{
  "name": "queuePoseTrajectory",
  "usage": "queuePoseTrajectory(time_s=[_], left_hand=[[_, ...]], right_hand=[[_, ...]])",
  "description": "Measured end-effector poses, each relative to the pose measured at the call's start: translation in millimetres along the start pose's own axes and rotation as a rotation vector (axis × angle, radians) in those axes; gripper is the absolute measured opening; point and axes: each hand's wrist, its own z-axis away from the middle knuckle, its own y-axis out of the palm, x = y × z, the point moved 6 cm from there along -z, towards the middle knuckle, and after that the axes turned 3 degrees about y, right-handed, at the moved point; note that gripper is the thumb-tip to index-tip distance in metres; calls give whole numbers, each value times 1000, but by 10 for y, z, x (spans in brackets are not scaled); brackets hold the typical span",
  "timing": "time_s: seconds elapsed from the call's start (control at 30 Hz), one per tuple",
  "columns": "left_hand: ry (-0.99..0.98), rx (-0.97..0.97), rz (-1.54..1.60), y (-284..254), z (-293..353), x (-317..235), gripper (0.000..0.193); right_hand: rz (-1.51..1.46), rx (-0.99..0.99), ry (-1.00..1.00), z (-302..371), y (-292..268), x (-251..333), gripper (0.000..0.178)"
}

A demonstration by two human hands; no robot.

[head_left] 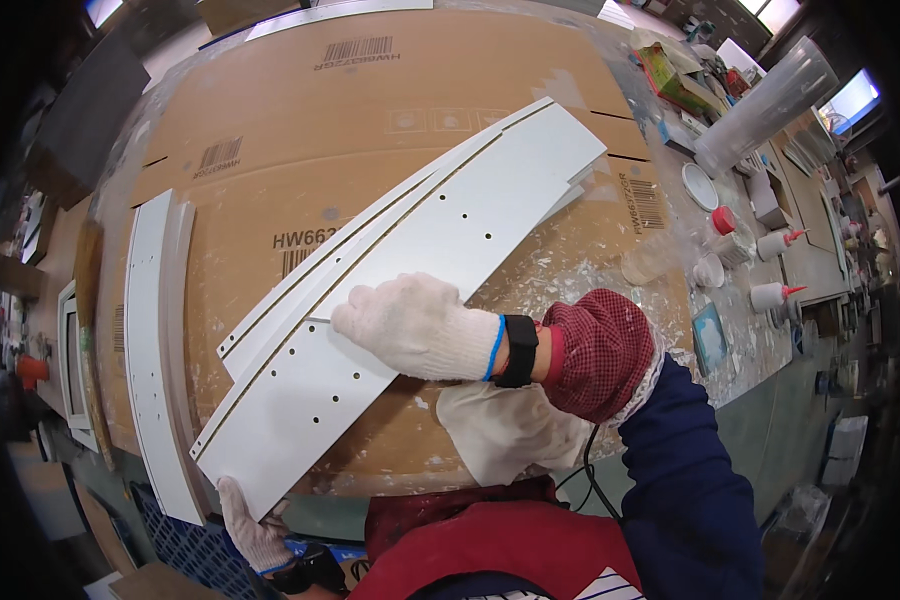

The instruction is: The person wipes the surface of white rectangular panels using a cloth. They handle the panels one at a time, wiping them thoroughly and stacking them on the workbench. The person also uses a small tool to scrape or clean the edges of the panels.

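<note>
A long white panel (300,390) with drilled holes and a groove along one edge lies diagonally across the table, on top of another white panel (345,225). My left hand (253,528), in a white knit glove, grips its near end, thumb on the upper face and fingers partly hidden below. Resting on the middle of the panel is my right hand (410,325), also gloved and closed. A thin strip or edge shows beside its fingertips; what it holds is hidden by the fist.
Cardboard (260,100) covers the table. More white panels (155,360) stand at the left. A white cloth (510,425) lies near my body. At the right are red-tipped bottles (768,296), a clear tube (765,105) and a blue pad (709,340). A long-handled brush (88,290) lies far left.
</note>
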Motion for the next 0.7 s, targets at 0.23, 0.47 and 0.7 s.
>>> queuePoseTrajectory(time_s=[0.23, 0.47, 0.7], left_hand=[[316, 108, -437, -342, -37, 59, 52], [122, 101, -312, -133, 54, 26, 60], [247, 115, -289, -280, 72, 115, 54]], right_hand=[[159, -130, 511, 140, -516, -1684, 32], [144, -107, 929, 466, -884, -2313, 24], [67, 58, 449, 3, -428, -1352, 19]])
